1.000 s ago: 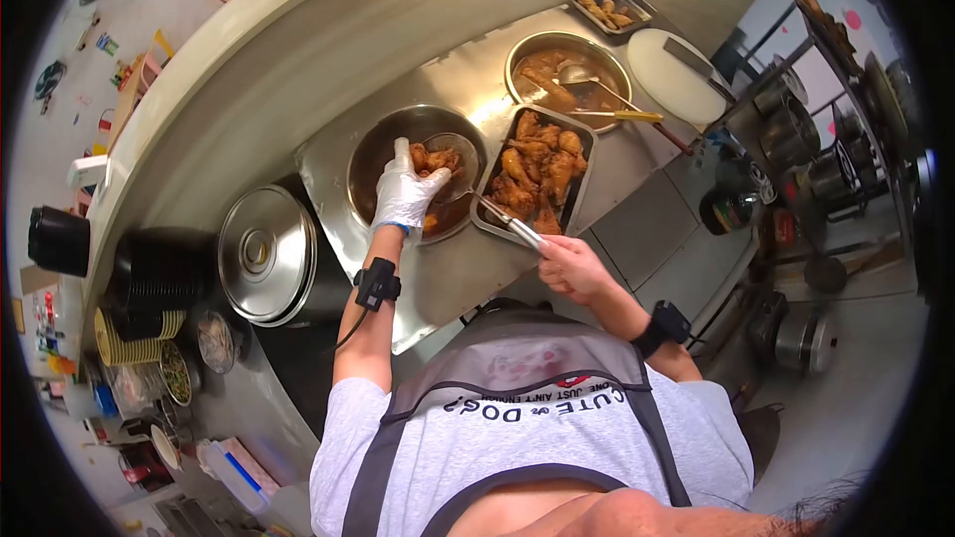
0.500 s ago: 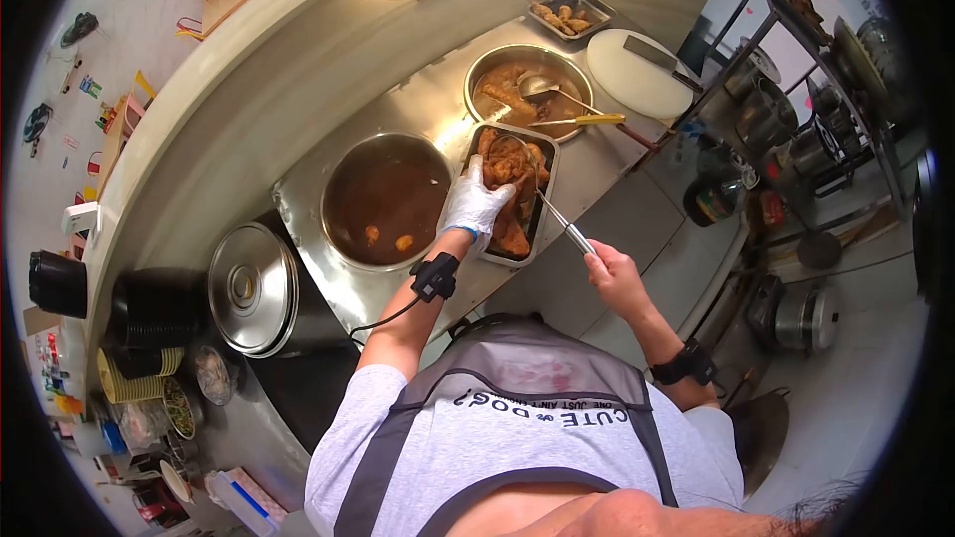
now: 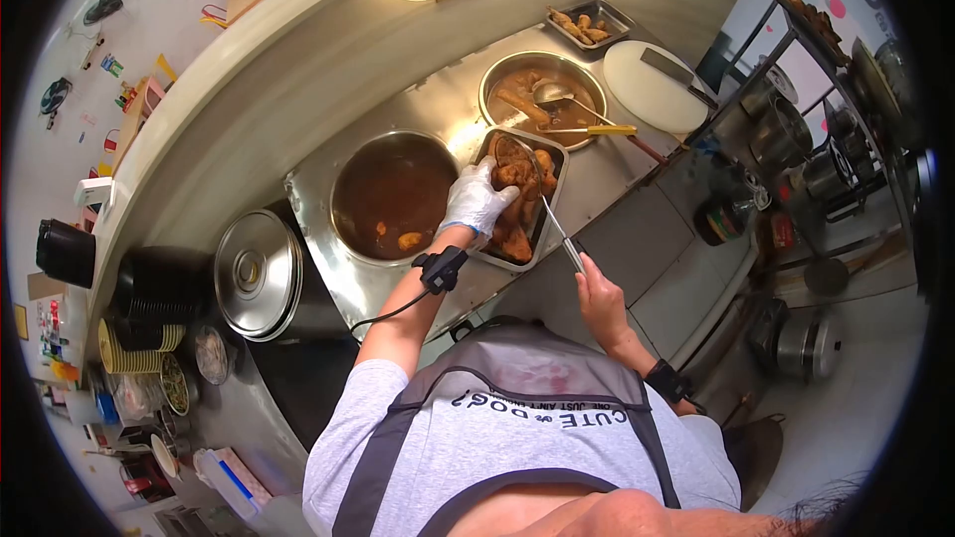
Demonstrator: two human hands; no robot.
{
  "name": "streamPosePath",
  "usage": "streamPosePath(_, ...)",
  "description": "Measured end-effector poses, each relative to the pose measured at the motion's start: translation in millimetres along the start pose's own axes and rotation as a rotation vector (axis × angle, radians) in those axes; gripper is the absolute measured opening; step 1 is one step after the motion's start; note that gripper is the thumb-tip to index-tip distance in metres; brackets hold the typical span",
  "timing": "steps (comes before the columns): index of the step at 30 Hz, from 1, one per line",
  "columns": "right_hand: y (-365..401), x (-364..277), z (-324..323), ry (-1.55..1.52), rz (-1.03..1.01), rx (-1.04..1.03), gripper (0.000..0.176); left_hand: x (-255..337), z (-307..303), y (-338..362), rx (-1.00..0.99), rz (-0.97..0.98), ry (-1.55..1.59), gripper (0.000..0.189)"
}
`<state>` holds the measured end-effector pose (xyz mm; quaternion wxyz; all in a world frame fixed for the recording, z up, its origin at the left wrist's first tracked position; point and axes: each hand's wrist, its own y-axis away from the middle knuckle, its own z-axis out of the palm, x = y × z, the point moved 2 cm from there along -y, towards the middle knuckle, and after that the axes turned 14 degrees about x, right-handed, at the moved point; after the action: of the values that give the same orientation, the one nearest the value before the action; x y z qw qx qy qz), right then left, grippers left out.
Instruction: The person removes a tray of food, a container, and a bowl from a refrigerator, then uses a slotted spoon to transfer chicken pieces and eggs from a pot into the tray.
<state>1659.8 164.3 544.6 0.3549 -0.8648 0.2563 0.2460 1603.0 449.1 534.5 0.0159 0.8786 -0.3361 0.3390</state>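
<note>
The gloved left hand (image 3: pixel 476 201) lay on the browned chicken pieces (image 3: pixel 519 179) in the steel tray (image 3: pixel 563 167), while the bare right hand (image 3: pixel 600 290) gripped the end of a long-handled strainer (image 3: pixel 557 229) reaching over that tray, just right of a round pot of brown broth (image 3: pixel 393 194).

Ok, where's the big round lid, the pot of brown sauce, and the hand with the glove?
Lid (image 3: pixel 257 274), head view, its middle near the knob.
Pot (image 3: pixel 335 201), head view, its left rim.
Left hand (image 3: pixel 475 202), head view, back of the glove.
</note>
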Motion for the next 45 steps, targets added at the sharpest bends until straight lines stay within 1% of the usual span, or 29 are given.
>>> streamPosePath(2, 7, 0, -2, 0.02, -0.024, -0.001, 0.036, -2, -1, 0, 0.004, 0.043, 0.056, 0.069)
streamPosePath(4, 9, 0, -5, 0.03, -0.108, 0.057, 0.038, 0, 2, 1, 0.023, 0.083, 0.027, 0.07)
streamPosePath(5, 9, 1, -7, 0.028, -0.109, 0.06, 0.038, 2, 3, 1, 0.037, 0.123, -0.002, 0.071)
streamPosePath(7, 8, 7, -11, 0.104, -0.006, -0.051, 0.039, 6, 4, -2, 0.016, 0.118, -0.015, 0.071)
streamPosePath(8, 5, 10, -10, 0.107, -0.004, -0.046, 0.039, 10, 6, -3, -0.006, 0.113, -0.026, 0.07)
streamPosePath(10, -2, 16, -5, -0.005, -0.014, 0.061, 0.038, 9, 15, -7, 0.022, 0.132, -0.038, 0.067)
streamPosePath(14, -8, 29, 10, -0.061, 0.014, 0.173, 0.037, 11, 24, -12, 0.077, 0.179, -0.041, 0.059)
streamPosePath(15, -8, 32, 11, -0.069, 0.088, 0.17, 0.037, 13, 25, -13, 0.085, 0.191, -0.034, 0.059)
streamPosePath(16, -8, 37, 13, -0.077, 0.161, 0.168, 0.038, 14, 25, -13, 0.059, 0.151, -0.048, 0.058)
streamPosePath(17, -8, 45, 16, -0.071, 0.151, 0.179, 0.038, 15, 25, -13, 0.033, 0.108, -0.062, 0.057)
streamPosePath(19, -9, 57, 22, -0.21, 0.374, 0.182, 0.039, 12, 32, -16, 0.076, 0.125, -0.057, 0.056)
streamPosePath(20, -13, 55, 20, -0.209, 0.366, 0.18, 0.039, 11, 33, -17, 0.067, 0.123, -0.025, 0.056)
streamPosePath(22, -16, 58, 19, -0.736, 0.98, 0.14, 0.039, 6, 36, -18, 0.065, 0.109, 0.009, 0.055)
streamPosePath(24, -21, 60, 20, -0.777, 0.996, 0.158, 0.038, 0, 39, -16, 0.067, 0.151, 0.036, 0.055)
streamPosePath(25, -22, 61, 19, -0.819, 1.02, 0.183, 0.038, -2, 41, -15, 0.07, 0.131, 0.037, 0.055)
streamPosePath(27, -28, 59, 14, -0.859, 1.018, 0.129, 0.038, -6, 45, -17, -0.014, 0.134, 0.023, 0.055)
streamPosePath(29, -39, 46, 6, -0.853, 0.948, 0.12, 0.039, -2, 42, -12, 0.025, 0.138, -0.042, 0.052)
streamPosePath(31, -49, 33, 0, -0.898, 0.915, 0.071, 0.037, 8, 24, -4, 0.136, 0.14, -0.064, 0.047)
streamPosePath(33, -59, 13, -4, -0.951, 0.922, 0.007, 0.038, 15, -2, 3, 0.194, 0.092, 0.055, 0.045)
streamPosePath(34, -64, 4, -4, -0.972, 0.935, -0.033, 0.038, 12, -14, 8, 0.299, 0.114, 0.126, 0.042)
streamPosePath(35, -69, -4, -4, -0.992, 0.947, -0.069, 0.039, 1, -20, 9, 0.301, 0.106, 0.122, 0.042)
streamPosePath(37, -78, -27, 0, -0.986, 0.94, -0.122, 0.039, -29, -39, 11, 0.347, 0.059, 0.279, 0.039)
streamPosePath(38, -82, -38, 5, -0.959, 0.912, -0.181, 0.037, -47, -56, 13, 0.261, -0.088, 0.242, 0.037)
streamPosePath(39, -85, -48, 13, -0.932, 0.885, -0.238, 0.035, -63, -75, 18, 0.316, -0.125, 0.376, 0.035)
streamPosePath(40, -87, -57, 25, -0.931, 0.893, -0.237, 0.035, -91, -86, 20, 0.35, -0.137, 0.37, 0.036)
streamPosePath(41, -90, -68, 40, -0.811, 0.818, -0.3, 0.034, -126, -90, 22, 0.367, -0.24, 0.396, 0.036)
streamPosePath(42, -95, -73, 55, -0.691, 0.739, -0.363, 0.032, -172, -86, 21, 0.325, -0.376, 0.429, 0.04)
streamPosePath(43, -97, -65, 78, -0.497, 0.474, -0.402, 0.033, -144, -130, 31, 0.253, -0.658, 0.556, 0.042)
streamPosePath(45, -99, -84, 113, -0.206, 0.128, -0.388, 0.029, -190, -133, 32, 0.323, -0.628, 0.576, 0.045)
